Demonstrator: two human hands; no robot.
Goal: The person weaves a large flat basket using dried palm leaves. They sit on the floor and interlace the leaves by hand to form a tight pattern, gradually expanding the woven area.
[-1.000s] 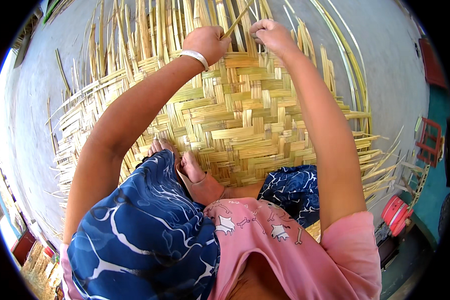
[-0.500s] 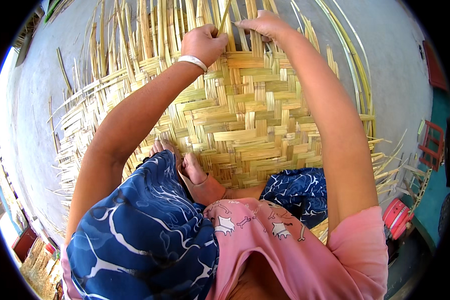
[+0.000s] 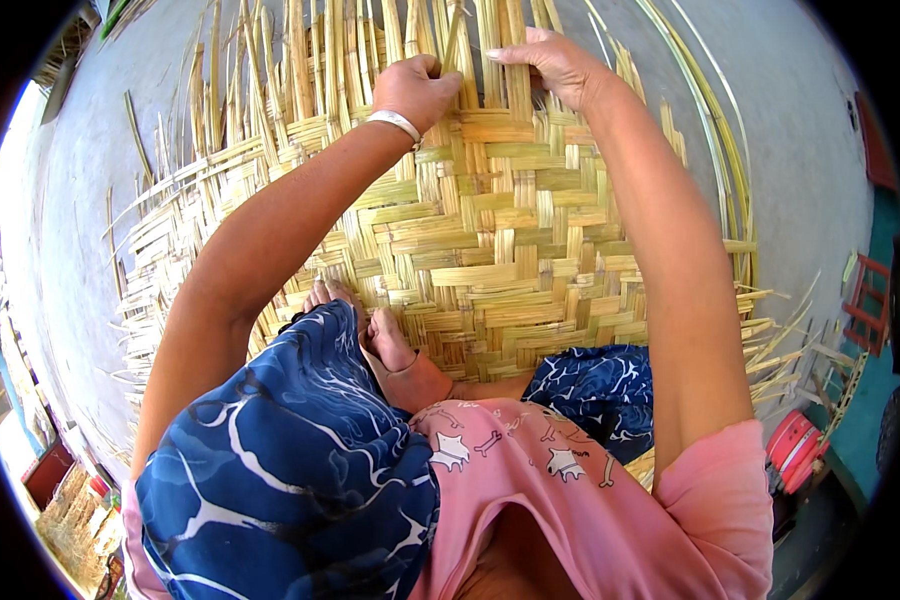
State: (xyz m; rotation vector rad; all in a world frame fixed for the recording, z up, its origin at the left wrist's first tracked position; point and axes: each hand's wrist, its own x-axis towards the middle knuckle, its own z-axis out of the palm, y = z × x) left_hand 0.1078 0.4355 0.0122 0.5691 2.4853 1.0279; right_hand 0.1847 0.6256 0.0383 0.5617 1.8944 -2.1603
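Note:
A mat (image 3: 510, 225) woven from flat, yellow-green cane strips lies on the floor beneath me, its loose ends fanning out at the far edge. My left hand (image 3: 417, 95), with a pale bangle (image 3: 397, 124) at its wrist, is closed at that edge around a narrow upright cane strip (image 3: 453, 42). To its right, my right hand (image 3: 560, 70) has its thumb laid across the front of wider upright cane strips (image 3: 516, 85), pinching them. Those strips and the hand itself hide most of its fingers. My bare feet (image 3: 388, 340) rest on the near part of the mat.
Long loose strips (image 3: 715, 110) curve over the grey floor (image 3: 800, 150) on the right. Beyond them are a small reddish frame (image 3: 867, 305) and a pink-red round object (image 3: 795, 450). Splintered strip ends (image 3: 770, 345) jut from the mat's right side.
My right hand has shifted slightly right and nearer, its thumb now across the wider strips. My left hand keeps its hold on the narrow strip. The whole view has shifted a little.

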